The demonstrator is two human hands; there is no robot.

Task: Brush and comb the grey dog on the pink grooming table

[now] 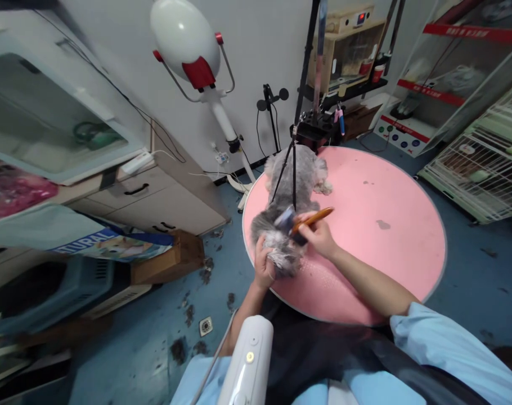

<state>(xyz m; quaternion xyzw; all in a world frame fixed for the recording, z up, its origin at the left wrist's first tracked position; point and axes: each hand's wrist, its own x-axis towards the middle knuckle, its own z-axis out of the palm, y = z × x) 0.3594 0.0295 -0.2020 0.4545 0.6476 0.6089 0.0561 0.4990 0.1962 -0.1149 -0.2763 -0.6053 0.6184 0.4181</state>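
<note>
A grey, fluffy dog [296, 174] is on a round pink grooming table [391, 185], near its left side. My left hand [264, 264] is closed around the fur at the dog's near end, where pale hair lies ruffled. I cannot tell which end of the dog this is. In my right hand [318, 233] is a slicker brush [313, 220] with an orange-brown wooden handle. Its head is blurred and lies over the same fur. Black straps [294, 169] hang from above down to the dog's back.
A white hair dryer [247, 360] juts up in front of my chest. A large white lamp-like dryer [186, 42] stands behind the table. Cabinets [133, 194] and a cardboard box [186, 256] are at left, a wire cage [479, 163] at right. Hair clumps [179, 350] litter the floor.
</note>
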